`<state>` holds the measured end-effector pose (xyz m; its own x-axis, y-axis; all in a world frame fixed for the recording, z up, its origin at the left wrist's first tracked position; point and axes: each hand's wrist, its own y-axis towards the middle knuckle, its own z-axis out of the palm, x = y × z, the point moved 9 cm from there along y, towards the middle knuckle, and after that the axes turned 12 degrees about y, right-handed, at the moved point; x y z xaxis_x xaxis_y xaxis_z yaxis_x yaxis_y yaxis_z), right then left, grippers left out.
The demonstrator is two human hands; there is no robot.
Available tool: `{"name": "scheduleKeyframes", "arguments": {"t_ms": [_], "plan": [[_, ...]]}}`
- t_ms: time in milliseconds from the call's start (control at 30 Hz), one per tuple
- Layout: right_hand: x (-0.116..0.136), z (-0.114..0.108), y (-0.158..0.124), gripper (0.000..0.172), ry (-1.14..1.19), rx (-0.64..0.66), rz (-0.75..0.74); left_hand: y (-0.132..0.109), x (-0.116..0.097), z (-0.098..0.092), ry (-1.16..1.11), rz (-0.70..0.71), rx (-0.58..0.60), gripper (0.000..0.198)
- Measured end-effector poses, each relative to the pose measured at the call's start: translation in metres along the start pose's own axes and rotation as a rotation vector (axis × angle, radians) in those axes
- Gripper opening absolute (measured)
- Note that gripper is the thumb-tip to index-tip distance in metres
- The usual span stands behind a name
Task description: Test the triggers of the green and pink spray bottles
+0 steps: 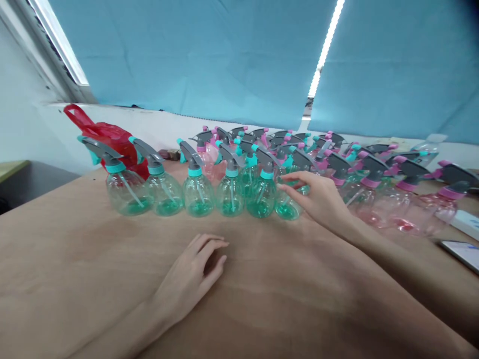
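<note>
My right hand [318,197] is raised in front of the row of green spray bottles, its thumb and forefinger apart with nothing seen between them. It partly hides a green spray bottle [287,208]; whether it touches that bottle I cannot tell. Just left of its fingertips stands another clear green spray bottle [261,198] with a grey trigger head and turquoise collar. Low over the bare wood in the middle, my left hand [192,271] is loosely curved, thumb apart from the fingers, holding nothing. Several like bottles, such as the leftmost spray bottle [129,192], stand upright in the row.
Pink spray bottles [402,209] with grey heads stand at the right, and more bottles crowd behind. A red plastic bag [116,139] sits at the back left. A phone-like flat device [462,253] lies at the right on the wooden table [93,279]. Blue curtain [209,60] hangs behind.
</note>
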<state>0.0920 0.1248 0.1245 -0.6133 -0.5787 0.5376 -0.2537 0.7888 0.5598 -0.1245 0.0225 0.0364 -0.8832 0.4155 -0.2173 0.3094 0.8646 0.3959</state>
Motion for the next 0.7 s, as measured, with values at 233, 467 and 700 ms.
{"name": "scheduleKeyframes", "arguments": {"t_ms": [233, 467, 700], "plan": [[-0.016, 0.025, 0.012, 0.054, -0.016, 0.113, 0.171, 0.001, -0.002, -0.004, 0.022, 0.008, -0.003, 0.02], [-0.021, 0.051, 0.028, 0.06, -0.046, 0.105, 0.194, 0.002, -0.006, -0.005, 0.016, 0.005, 0.006, 0.02], [-0.014, 0.049, 0.021, 0.06, -0.071, 0.118, 0.181, 0.003, -0.025, 0.006, -0.025, 0.028, 0.05, 0.02]]}}
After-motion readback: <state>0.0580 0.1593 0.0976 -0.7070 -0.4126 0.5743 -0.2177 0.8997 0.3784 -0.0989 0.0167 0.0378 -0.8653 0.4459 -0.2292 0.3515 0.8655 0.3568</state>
